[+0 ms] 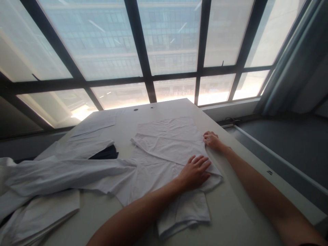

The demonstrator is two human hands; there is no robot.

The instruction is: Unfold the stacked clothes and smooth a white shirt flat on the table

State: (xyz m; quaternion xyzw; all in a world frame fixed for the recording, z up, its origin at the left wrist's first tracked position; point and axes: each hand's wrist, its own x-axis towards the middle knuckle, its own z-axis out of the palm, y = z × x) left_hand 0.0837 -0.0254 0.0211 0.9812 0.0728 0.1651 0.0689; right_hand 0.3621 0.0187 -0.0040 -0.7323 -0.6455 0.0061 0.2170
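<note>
- White cotton T-shirt (164, 147) is lying spread on the pale matte tabletop (230, 205), roughly centre, partly folded: a flap is crossing the body diagonally.
- Left hand (195, 172) is resting flat, palm down, fingers spread, on the shirt's near right part, pinning the cloth.
- Right hand (212, 139) is sitting at the shirt's right edge, fingers curled onto the hem. Whether it is pinching the cloth or just pressing it, I cannot tell.
- Hands are apart, both on the same garment, neither lifting it off the table.
- Judgement: this looks like a smoothing and squaring step on a fold. To do it well:
  - left palm is doing the anchoring, so it should be staying flat while the right is drawing the edge taut outward;
  - the pull should be running along the edge, not upward, or the diagonal flap is going to shift;
  - wrinkles below the left hand, near the loose sleeve, are wanting a sweep toward the open side.
- Risk: the shirt's lower part is hanging close to the near table edge and is bunching; pulling too hard is likely to drag it.
- Long white garment pile (51, 177) is sprawling on the left, touching the shirt's left side; keeping it off the fold line is mattering.
- Dark folded cloth (106, 154) is peeking from under that pile.
- Window frame (143, 54) is behind, backlighting hard.
</note>
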